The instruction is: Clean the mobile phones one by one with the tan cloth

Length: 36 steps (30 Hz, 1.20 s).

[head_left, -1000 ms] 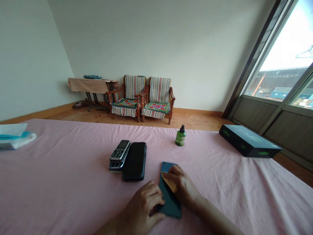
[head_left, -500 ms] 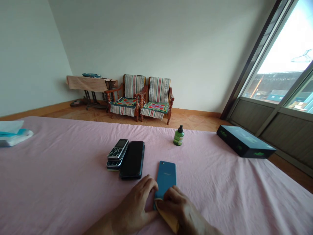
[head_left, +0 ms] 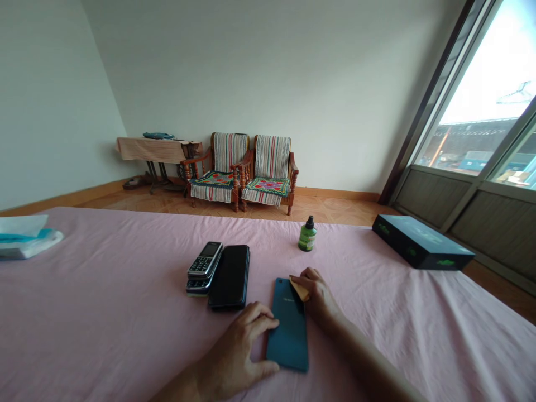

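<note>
A blue smartphone (head_left: 288,335) lies back side up on the pink cloth (head_left: 125,335). My left hand (head_left: 243,349) rests at its left edge, thumb and fingers apart, with fingertips touching the phone's side and lower corner. A small yellow cloth (head_left: 300,289) is pinched in my right hand (head_left: 320,298), pressed on the phone's upper right corner. To the left lie a black smartphone (head_left: 229,276) and a keypad phone (head_left: 205,259), which sits on top of another keypad phone (head_left: 198,286).
A green bottle with a black cap (head_left: 307,237) stands beyond the phone. At the right is a black box (head_left: 422,245); at the far left, a tissue pack (head_left: 29,243). Two wooden armchairs (head_left: 268,184) and a cloth-covered sewing table (head_left: 154,149) stand by the wall.
My right hand has slid the yellow cloth from the phone's lower left end up to its far right corner. My left hand stays beside the phone, its fingers slightly more spread.
</note>
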Available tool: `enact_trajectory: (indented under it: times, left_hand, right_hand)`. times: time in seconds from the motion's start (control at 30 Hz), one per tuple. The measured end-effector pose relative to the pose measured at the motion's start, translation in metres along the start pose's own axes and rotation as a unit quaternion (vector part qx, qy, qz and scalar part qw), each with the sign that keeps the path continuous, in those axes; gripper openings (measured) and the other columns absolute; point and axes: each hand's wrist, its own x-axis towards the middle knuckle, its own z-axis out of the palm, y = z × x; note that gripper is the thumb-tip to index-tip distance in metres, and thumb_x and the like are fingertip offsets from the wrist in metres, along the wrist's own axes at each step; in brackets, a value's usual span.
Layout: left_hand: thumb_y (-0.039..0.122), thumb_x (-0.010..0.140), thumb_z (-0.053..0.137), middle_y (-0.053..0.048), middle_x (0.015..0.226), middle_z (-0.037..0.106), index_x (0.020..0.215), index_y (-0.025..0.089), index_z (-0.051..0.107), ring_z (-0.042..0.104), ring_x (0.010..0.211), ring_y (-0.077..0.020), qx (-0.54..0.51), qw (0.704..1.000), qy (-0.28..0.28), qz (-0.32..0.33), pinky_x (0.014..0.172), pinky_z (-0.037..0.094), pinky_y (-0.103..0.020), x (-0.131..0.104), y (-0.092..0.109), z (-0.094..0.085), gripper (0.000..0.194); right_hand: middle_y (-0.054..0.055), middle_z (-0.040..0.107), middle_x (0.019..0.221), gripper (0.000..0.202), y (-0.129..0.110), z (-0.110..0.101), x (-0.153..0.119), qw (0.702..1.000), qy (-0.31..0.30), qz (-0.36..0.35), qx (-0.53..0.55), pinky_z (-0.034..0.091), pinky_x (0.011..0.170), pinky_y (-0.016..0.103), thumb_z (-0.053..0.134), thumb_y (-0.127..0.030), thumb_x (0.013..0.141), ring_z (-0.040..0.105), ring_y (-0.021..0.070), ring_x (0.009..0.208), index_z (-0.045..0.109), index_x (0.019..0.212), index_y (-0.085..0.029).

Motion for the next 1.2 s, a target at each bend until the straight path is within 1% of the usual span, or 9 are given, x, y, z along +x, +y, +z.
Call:
enact_trajectory:
  times: [0.17,0.27,0.37,0.43,0.53,0.63,0.8,1.07,1.2]
  left_hand:
    - [0.01,0.061,0.082,-0.005,0.116,0.055,0.118,0.022,0.06,0.053,0.11,-0.0204,0.0,1.0,0.001,0.008,0.1,0.041,-0.03,-0.001,0.0,-0.001,0.062]
    - [0.009,0.061,0.081,-0.005,0.116,0.055,0.118,0.021,0.061,0.053,0.11,-0.0205,-0.005,1.0,0.003,0.013,0.1,0.041,-0.03,0.0,0.001,0.0,0.061]
    - [0.009,0.064,0.079,-0.005,0.117,0.054,0.118,0.021,0.06,0.053,0.11,-0.0209,-0.009,1.0,0.001,0.019,0.101,0.041,-0.031,0.0,0.002,0.001,0.059]
    - [0.01,0.065,0.079,-0.006,0.116,0.055,0.118,0.021,0.06,0.053,0.11,-0.021,-0.01,1.0,-0.003,0.026,0.1,0.041,-0.031,0.0,0.003,0.002,0.057]
    - [0.017,0.067,0.082,-0.007,0.115,0.056,0.116,0.018,0.061,0.054,0.108,-0.0216,-0.003,0.999,-0.007,0.039,0.099,0.042,-0.031,0.001,0.003,0.004,0.054]
    - [0.022,0.066,0.083,-0.009,0.115,0.056,0.116,0.016,0.061,0.054,0.108,-0.0222,0.009,0.999,-0.007,0.052,0.098,0.043,-0.031,0.001,0.003,0.004,0.055]
    - [0.021,0.064,0.085,-0.009,0.114,0.057,0.114,0.015,0.062,0.054,0.108,-0.0227,0.015,0.998,-0.013,0.054,0.098,0.043,-0.031,0.001,0.004,0.001,0.055]
    - [0.024,0.065,0.085,-0.008,0.114,0.057,0.114,0.017,0.063,0.054,0.108,-0.023,0.006,0.999,-0.017,0.039,0.098,0.043,-0.032,0.001,0.005,0.001,0.054]
    - [0.026,0.066,0.084,-0.007,0.113,0.058,0.114,0.02,0.063,0.054,0.106,-0.0236,0.002,0.999,-0.016,0.034,0.097,0.044,-0.034,0.002,0.004,0.002,0.053]
  right_hand:
    - [0.005,0.055,0.081,0.023,-0.021,-0.007,-0.036,1.0,-0.013,0.006,0.017,0.042,0.067,0.026,0.05,-0.018,0.09,0.053,0.0181,0.078,0.071,0.099,-0.02]
    - [0.004,0.054,0.08,0.023,-0.039,-0.014,-0.061,0.999,-0.032,0.0,0.043,0.042,0.065,0.025,0.049,-0.017,0.09,0.054,0.0174,0.076,0.07,0.098,-0.022]
    - [0.005,0.055,0.081,0.022,-0.053,-0.022,-0.074,0.996,-0.061,-0.006,0.068,0.042,0.062,0.024,0.052,-0.014,0.087,0.056,0.0168,0.075,0.07,0.097,-0.022]
    - [0.005,0.056,0.08,0.024,-0.056,-0.024,-0.07,0.995,-0.064,0.007,0.075,0.042,0.062,0.024,0.052,-0.011,0.086,0.057,0.0162,0.074,0.071,0.095,-0.022]
    - [0.004,0.057,0.078,0.023,-0.052,-0.021,-0.05,0.996,-0.028,0.051,0.07,0.041,0.059,0.024,0.054,-0.01,0.083,0.057,0.0149,0.069,0.073,0.09,-0.02]
    - [0.004,0.058,0.076,0.021,-0.039,-0.008,-0.022,0.997,0.01,0.064,0.038,0.041,0.059,0.023,0.055,-0.008,0.08,0.057,0.0146,0.068,0.073,0.086,-0.018]
    - [0.005,0.06,0.078,0.028,-0.025,0.015,0.009,0.998,0.018,0.061,-0.004,0.042,0.064,0.024,0.053,0.0,0.076,0.056,0.0162,0.074,0.073,0.086,-0.016]
    - [0.005,0.056,0.081,0.031,-0.045,0.006,0.002,0.998,-0.032,0.026,-0.044,0.038,0.068,0.025,0.05,0.004,0.077,0.051,0.0178,0.081,0.071,0.081,-0.019]
    - [0.004,0.056,0.082,0.03,-0.049,0.008,0.001,0.998,-0.046,0.021,-0.03,0.039,0.069,0.025,0.051,0.001,0.081,0.051,0.0177,0.081,0.071,0.089,-0.02]
